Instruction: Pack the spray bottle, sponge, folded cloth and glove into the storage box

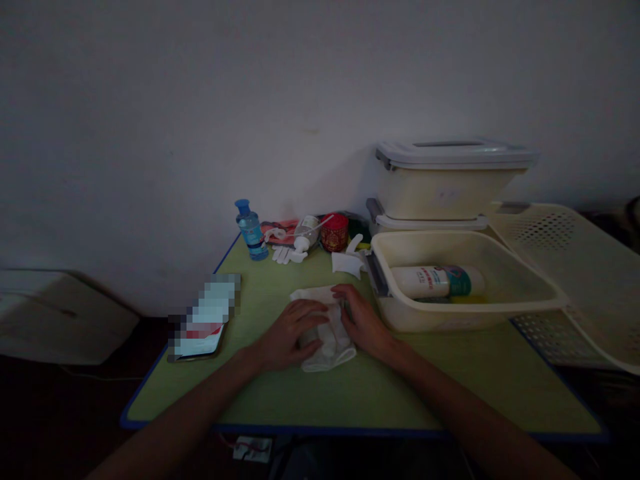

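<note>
A thin white cloth (pixel 327 353), folded into a rough rectangle, lies on the green table (pixel 400 400) in front of me. My left hand (pixel 293 333) rests over its left side, fingers stretched across the top. At the right edge of the cloth is my right hand (pixel 365 323), fingers bent loosely and apart, touching the far right corner. Neither hand is closed around the cloth. Part of the cloth is hidden under my left fingers.
Right of my hands stands an open cream bin (pixel 455 320) holding a white and teal bottle (pixel 430 281). Lidded bins (pixel 450 187) are stacked behind it. A phone (pixel 205 320) lies left. A blue bottle (pixel 253 233), white glove (pixel 289 255) and red container (pixel 335 233) sit along the back.
</note>
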Available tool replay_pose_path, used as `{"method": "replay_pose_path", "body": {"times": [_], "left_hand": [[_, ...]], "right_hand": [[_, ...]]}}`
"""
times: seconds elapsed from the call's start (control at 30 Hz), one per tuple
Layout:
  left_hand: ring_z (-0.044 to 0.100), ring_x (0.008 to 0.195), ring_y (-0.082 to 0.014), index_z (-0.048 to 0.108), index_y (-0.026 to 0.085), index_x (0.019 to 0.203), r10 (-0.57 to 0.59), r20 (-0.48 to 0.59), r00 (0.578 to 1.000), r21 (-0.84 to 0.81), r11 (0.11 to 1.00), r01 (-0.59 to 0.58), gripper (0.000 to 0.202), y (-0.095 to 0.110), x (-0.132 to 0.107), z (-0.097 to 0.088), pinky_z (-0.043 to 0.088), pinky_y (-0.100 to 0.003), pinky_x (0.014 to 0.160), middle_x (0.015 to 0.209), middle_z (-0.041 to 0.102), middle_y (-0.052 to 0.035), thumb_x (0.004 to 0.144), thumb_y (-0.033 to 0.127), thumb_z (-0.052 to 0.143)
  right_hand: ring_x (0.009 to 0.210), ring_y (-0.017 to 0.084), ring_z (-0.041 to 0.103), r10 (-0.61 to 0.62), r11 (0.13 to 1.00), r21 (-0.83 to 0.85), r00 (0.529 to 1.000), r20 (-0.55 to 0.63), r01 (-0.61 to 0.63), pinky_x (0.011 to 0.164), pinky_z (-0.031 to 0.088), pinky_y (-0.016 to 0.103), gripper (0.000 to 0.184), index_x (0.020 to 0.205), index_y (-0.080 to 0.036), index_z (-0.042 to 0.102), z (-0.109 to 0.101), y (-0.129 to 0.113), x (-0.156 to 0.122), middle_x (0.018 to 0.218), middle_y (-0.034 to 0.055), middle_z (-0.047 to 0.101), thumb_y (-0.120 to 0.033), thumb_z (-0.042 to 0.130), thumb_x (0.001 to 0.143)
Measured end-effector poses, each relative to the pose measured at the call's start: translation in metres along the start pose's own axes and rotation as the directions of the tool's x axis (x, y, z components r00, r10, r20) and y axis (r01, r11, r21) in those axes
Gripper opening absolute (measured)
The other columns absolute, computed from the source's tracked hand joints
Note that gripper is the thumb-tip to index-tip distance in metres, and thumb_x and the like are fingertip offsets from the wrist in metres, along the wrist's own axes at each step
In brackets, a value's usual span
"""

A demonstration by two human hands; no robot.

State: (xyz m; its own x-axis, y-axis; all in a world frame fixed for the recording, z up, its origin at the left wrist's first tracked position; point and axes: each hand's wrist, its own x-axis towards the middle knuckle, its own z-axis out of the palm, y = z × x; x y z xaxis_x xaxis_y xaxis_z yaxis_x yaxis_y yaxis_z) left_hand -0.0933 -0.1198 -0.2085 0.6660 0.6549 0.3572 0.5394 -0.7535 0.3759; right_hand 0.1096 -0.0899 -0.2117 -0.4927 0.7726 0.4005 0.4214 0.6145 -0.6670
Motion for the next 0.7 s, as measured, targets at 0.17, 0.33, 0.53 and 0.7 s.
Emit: {"method": "replay_pose_path", "body": {"times": [0.17,0.33,0.53,0.7], "left_hand": [[0.032,0.129,-0.0236,0.043,0.017,0.127,-0.112,0.035,0.993,0.1,0.989,0.108,0.044,-0.003,0.002,0.002,0.02,-0.048,0.107,0.136,0.042,-0.011,0.086,0.034,0.043],[0.029,0.131,-0.0229,0.042,0.018,0.129,-0.187,0.116,0.976,0.125,0.977,0.172,0.046,-0.003,0.004,0.002,0.013,-0.049,0.109,0.136,0.044,-0.0087,0.088,0.037,0.041],[0.03,0.13,-0.0214,0.041,0.016,0.129,-0.224,0.109,0.968,0.055,0.974,0.22,0.044,-0.006,0.004,0.005,0.011,-0.049,0.11,0.135,0.045,-0.0092,0.089,0.035,0.037],[0.031,0.13,-0.0203,0.044,0.017,0.125,-0.264,0.027,0.964,-0.072,0.962,0.265,0.038,-0.011,0.004,-0.001,0.012,-0.048,0.11,0.134,0.046,-0.009,0.09,0.029,0.034]], "right_hand": [[0.094,0.017,0.055,0.033,0.999,-0.028,0.999,0.0,-0.033,0.084,0.046,0.039,0.038,0.105,-0.018,0.039,0.0,0.001,0.001,0.099,0.0081,0.053,0.001,0.036,0.072],[0.092,0.019,0.056,0.055,0.994,-0.095,0.997,0.053,-0.05,0.083,0.046,0.039,0.036,0.103,-0.016,0.041,0.0,0.003,0.001,0.097,0.0091,0.055,0.0,0.038,0.072],[0.093,0.019,0.054,-0.065,0.991,-0.114,0.997,0.034,0.068,0.083,0.046,0.036,0.025,0.097,-0.016,0.05,-0.004,-0.004,0.002,0.096,0.009,0.057,-0.003,0.042,0.076],[0.09,0.017,0.055,-0.268,0.951,-0.126,0.957,0.114,0.282,0.08,0.047,0.031,0.017,0.088,-0.016,0.059,-0.005,-0.011,0.001,0.093,0.0083,0.06,-0.006,0.047,0.08]]}}
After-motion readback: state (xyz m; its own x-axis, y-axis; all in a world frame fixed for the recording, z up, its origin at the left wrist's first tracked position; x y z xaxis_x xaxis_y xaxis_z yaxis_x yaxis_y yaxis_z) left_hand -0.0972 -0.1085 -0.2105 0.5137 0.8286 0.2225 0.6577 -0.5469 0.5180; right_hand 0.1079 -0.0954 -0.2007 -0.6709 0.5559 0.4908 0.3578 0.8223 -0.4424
